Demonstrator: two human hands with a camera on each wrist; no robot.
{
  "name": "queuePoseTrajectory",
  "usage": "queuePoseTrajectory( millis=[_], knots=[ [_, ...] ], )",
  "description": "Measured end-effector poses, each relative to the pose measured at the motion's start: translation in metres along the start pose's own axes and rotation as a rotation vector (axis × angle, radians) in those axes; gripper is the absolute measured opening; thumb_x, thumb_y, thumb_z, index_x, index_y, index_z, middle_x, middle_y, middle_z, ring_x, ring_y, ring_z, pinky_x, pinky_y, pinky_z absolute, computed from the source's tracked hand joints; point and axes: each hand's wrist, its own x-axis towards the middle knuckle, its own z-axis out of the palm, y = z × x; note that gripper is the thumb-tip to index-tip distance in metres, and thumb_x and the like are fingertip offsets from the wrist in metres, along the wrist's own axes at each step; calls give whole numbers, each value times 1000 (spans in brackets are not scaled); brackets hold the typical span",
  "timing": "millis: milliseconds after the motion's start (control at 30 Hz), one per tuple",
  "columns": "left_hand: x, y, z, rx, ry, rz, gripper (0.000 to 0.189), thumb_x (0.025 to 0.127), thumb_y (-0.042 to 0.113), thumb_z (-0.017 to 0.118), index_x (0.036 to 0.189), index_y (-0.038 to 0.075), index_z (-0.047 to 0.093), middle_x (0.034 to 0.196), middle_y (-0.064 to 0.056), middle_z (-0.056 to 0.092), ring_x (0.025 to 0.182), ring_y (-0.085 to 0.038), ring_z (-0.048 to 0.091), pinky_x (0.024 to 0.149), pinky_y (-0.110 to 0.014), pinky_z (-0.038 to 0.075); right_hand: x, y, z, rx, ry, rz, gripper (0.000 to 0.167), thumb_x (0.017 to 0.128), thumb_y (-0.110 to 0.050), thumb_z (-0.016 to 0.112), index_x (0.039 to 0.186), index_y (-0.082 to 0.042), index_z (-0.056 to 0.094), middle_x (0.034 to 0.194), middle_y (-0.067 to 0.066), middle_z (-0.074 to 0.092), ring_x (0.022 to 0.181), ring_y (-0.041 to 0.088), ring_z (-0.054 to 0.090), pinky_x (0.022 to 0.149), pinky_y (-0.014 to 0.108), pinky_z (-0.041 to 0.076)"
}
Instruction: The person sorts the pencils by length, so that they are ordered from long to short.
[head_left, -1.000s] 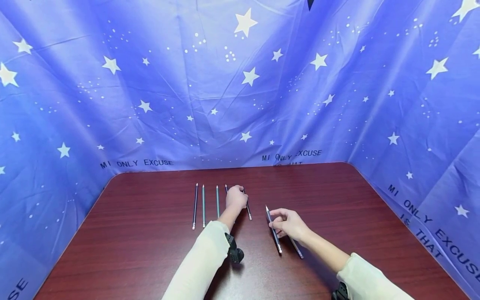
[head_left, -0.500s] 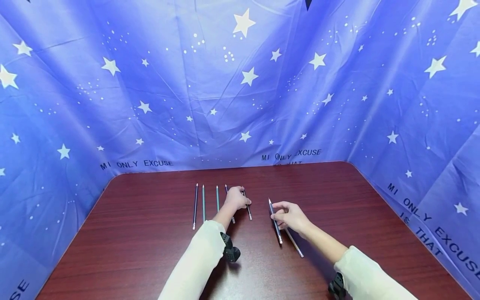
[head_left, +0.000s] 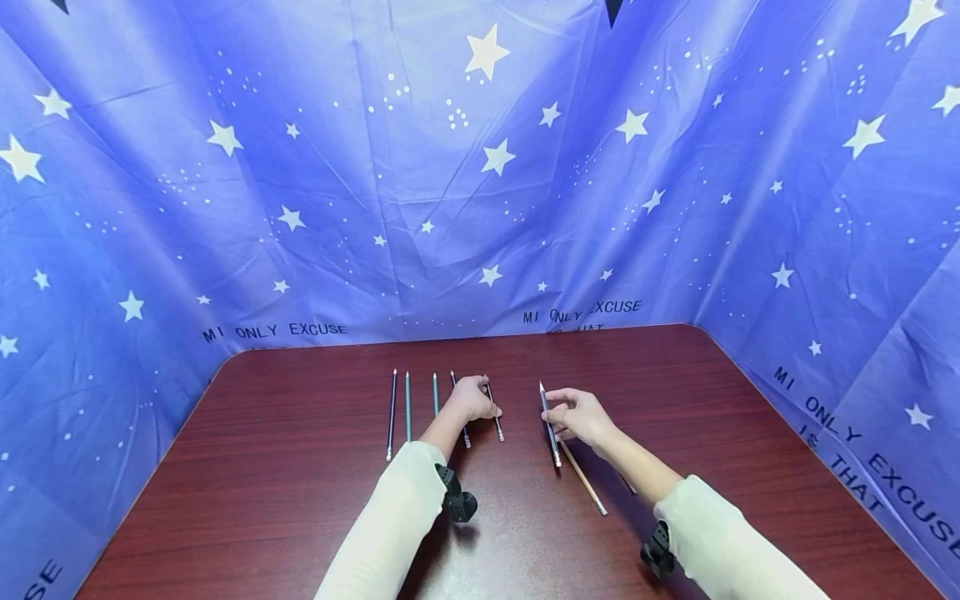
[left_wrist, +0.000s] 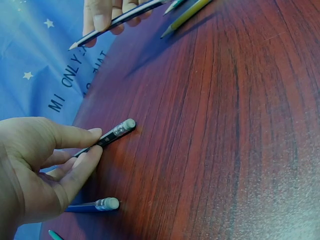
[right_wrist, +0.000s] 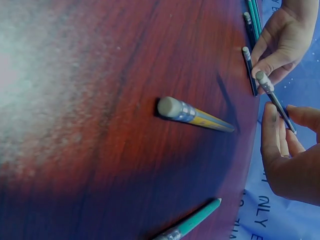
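My left hand point(head_left: 471, 400) pinches a black pencil point(left_wrist: 111, 136) between thumb and fingers, near its white eraser end; the pencil lies on or just over the table. My right hand point(head_left: 587, 418) holds a dark striped pencil point(head_left: 551, 429) raised above the table, its sharpened tip pointing away from me. Just left of the left hand lies a dark blue pencil point(head_left: 467, 435), partly covered by that hand. Beneath the right hand is a yellow pencil point(head_left: 583, 479). A green pencil point(right_wrist: 200, 217) lies further right, mostly behind the right forearm in the head view.
Left of the hands, a dark blue pencil point(head_left: 392, 417) and two teal pencils point(head_left: 408, 407) lie roughly parallel, tips away from me. The left forearm covers some of their lower ends. A blue starry curtain point(head_left: 420, 167) surrounds the dark red wooden table point(head_left: 247, 467).
My right hand has moved forward with its pencil, uncovering more of the yellow pencil. My left hand has shifted slightly, staying at the black pencil, and its forearm has swung a little left.
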Motion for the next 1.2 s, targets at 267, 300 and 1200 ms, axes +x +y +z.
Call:
queuePoseTrajectory(
  millis=[267, 300, 1200],
  knots=[
    [-1, -1, 0, 2, 3, -5, 70, 69, 10, 80, 131, -2, 50, 116, -16, 62, 103, -25, 58, 91, -32, 49, 15, 1, 3, 16, 34, 29, 43, 82, 2, 63, 123, 9, 51, 73, 1, 61, 57, 9, 58, 56, 24, 55],
    [-1, -1, 0, 7, 5, -3, 70, 69, 10, 81, 131, -2, 50, 116, -16, 62, 104, -25, 58, 91, -33, 49, 17, 0, 3, 13, 35, 28, 43, 82, 2, 63, 123, 10, 51, 74, 1, 61, 57, 9, 58, 56, 25, 55],
    [-4, 0, 1, 11, 1, -22, 69, 71, 10, 80, 132, 1, 50, 119, -15, 61, 109, -26, 57, 94, -36, 48, 43, -4, 14, 6, 58, 27, 40, 84, 1, 61, 122, 9, 53, 89, 22, 68, 57, 10, 58, 55, 26, 55]
  ],
)
